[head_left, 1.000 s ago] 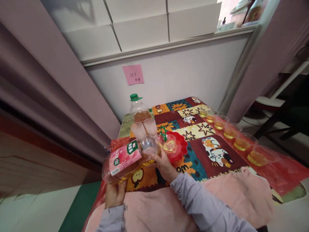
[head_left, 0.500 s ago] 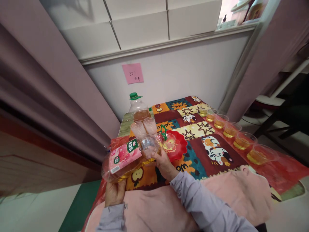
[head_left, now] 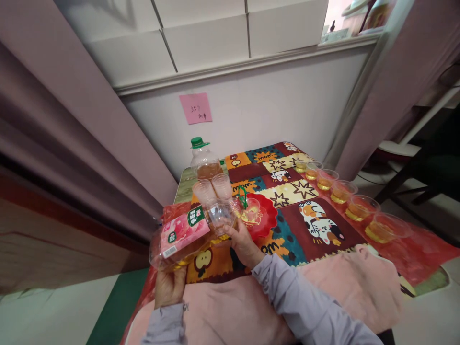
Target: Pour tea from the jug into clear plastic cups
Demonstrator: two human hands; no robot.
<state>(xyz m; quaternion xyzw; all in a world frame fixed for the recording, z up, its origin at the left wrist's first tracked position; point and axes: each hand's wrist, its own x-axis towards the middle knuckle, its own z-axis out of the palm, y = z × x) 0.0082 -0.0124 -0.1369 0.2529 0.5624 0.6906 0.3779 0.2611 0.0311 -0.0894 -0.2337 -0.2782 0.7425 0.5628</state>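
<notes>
A large clear juice bottle (head_left: 184,235) with a pink and green label lies tilted in my two hands, its neck pointing right. My left hand (head_left: 170,288) supports the base from underneath, partly hidden by it. Closed near the bottle's shoulder is my right hand (head_left: 245,243). The bottle's mouth end is beside a small clear cup (head_left: 251,211), which stands on a red scalloped plate (head_left: 270,221). A green handle-like piece (head_left: 243,196) shows near the bottle's neck. Whether liquid is flowing out, I cannot make out.
Behind the bottle stand two stacks of clear plastic cups (head_left: 222,186) and another large bottle (head_left: 209,165) with a green cap. Several cups of yellow drink (head_left: 343,192) line the table's right side on red plastic film (head_left: 427,249). A patterned mat (head_left: 251,171) covers the middle.
The view has shifted slightly, so everything appears a little further left. My hands keep the same grip, and the bottle's tilt looks almost unchanged.
</notes>
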